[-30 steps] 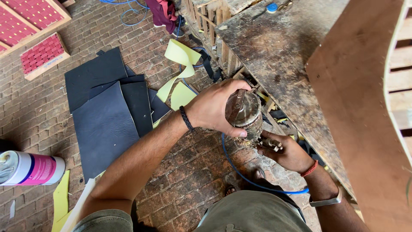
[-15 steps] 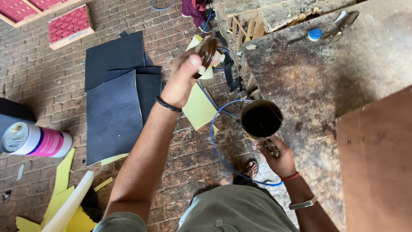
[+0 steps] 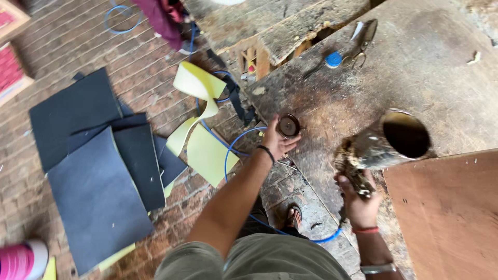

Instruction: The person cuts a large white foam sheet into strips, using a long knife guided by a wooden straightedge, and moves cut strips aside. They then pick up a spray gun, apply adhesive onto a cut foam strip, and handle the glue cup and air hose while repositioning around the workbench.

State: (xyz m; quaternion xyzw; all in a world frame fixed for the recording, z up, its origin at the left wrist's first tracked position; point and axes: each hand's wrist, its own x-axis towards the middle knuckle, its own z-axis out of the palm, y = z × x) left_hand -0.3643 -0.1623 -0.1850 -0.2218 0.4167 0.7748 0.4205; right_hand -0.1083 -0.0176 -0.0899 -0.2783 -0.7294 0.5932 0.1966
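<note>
The left hand (image 3: 277, 140) grips a small round dark lid (image 3: 289, 125) between thumb and fingers, holding it at the left edge of the worktop (image 3: 415, 67). A dark band circles that wrist. The right hand (image 3: 358, 199) is clenched around the crusted lower end of a grimy tin (image 3: 384, 145), which is tilted so that its open, dark mouth faces up and to the right, over the worktop near its front edge. A red band sits on the right wrist, with a metal watch further down the forearm.

Just right of the tin, a brown board (image 3: 446, 212) covers the front right corner of the worktop. Toward the far edge lie scissors (image 3: 363, 44) and, just beside them, a small blue cap (image 3: 333, 59). The worktop surface is rough, stained and dusty.

Below the left hand, on the brick floor (image 3: 62, 46), a blue cable (image 3: 228, 155) loops past the worktop's edge and runs under the person's legs, where a sandalled foot (image 3: 293, 218) shows. Yellow sheets (image 3: 205, 150) lie just left of the cable, one curled up. Further left, several dark sheets (image 3: 93, 186) overlap in a pile. A pink and white can (image 3: 21, 259) lies at the lower left corner of the view, and a red tray (image 3: 8, 67) lies at the left edge.
</note>
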